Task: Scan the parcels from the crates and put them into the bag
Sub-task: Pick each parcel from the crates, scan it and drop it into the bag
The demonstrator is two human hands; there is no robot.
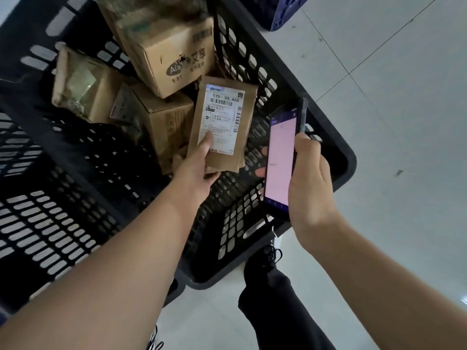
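Parcel label up, scanner just to its right — lined up for the scan

The left hand [195, 164] held a flat brown parcel [223, 126] over the black crate [336, 157], thumb pressed on the white label and the other fingers curled underneath, long axis pointing away from the person. The right hand [309, 178] was wrapped around a handheld scanner [283, 157], pink screen facing up, its top end level with the label's lower half and just beside the parcel — not touching. I'd guess the scanner needed tipping left toward the barcode. More boxes [164, 49] sat deeper in the crate; no bag in view.
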